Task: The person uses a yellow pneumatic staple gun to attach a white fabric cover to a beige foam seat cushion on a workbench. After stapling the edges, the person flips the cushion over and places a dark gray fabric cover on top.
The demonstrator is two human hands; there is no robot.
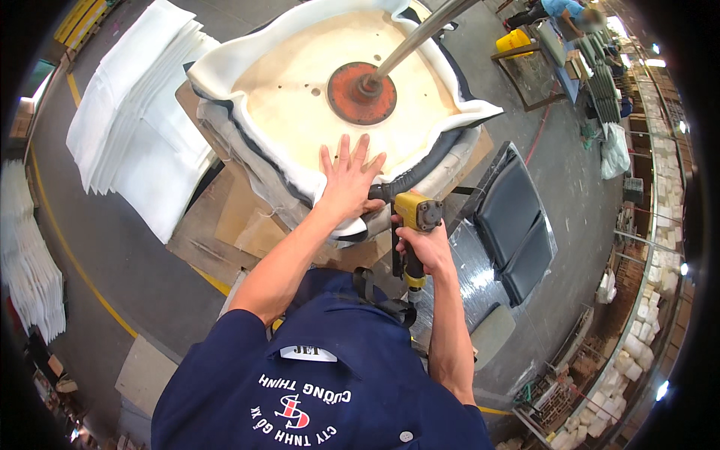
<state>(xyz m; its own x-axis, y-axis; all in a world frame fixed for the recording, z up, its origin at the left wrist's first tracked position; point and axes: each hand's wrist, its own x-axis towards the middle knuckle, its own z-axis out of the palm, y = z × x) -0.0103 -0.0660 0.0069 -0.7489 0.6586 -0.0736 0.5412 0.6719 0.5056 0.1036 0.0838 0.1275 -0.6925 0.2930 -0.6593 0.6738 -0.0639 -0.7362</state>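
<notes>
Reading the dial with the rusty red round metal disc (349, 103) at its hub, and 12 at the far side, the pale wooden board with small drilled holes (277, 94) lies under that disc and its slanting steel rod (420, 39). Thick white padding (214, 69) stands up round the board's edge, with black sheet covering (421, 169) outside it; all of it sits above a tabletop layered with brown cardboard (247, 227).

The left hand (349, 186) is at 6 o'clock, its grip open — fingers spread flat over the padding and board edge, holding nothing. The right hand (426, 249) is at 5 o'clock, its grip wrapped round the handle of the yellow-and-black pneumatic staple gun (410, 208). Whether the gun's nose touches the edge cannot be told from here.

To fasten this edge well, I would press the white padding down evenly with the left palm, draw the black covering snug over the rim, and set the nose square to the wood before firing. The left thumb seems close to the gun — better slid round toward 7 o'clock, clear of the nose. Short, even spacing should suit the curve, and the corner folds probably want flattening first.
</notes>
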